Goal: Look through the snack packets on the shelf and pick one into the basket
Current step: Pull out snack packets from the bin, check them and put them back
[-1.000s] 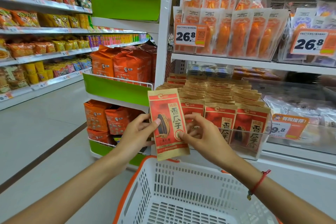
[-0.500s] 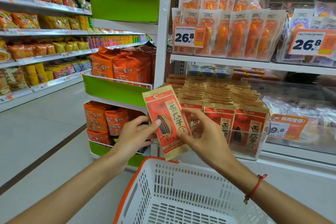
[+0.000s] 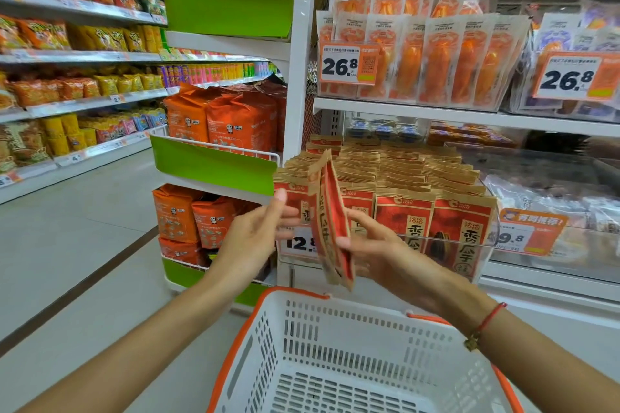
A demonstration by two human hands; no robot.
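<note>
A red and kraft packet (image 3: 330,225) is held edge-on above the far rim of the basket (image 3: 352,355), in front of the shelf (image 3: 469,116) rows. It is pinched by the right hand (image 3: 375,251), thumb and fingers closed on its lower half. The left hand (image 3: 255,238) is held just beside it with fingers straight and spread, apart from the packet. On the shelved packets (image 3: 432,225) the characters 洽洽 and 香瓜子 can be read. A price tag (image 3: 300,243) showing "12.8" is partly hidden behind the hands; tags (image 3: 347,64) above read "26.8".
</note>
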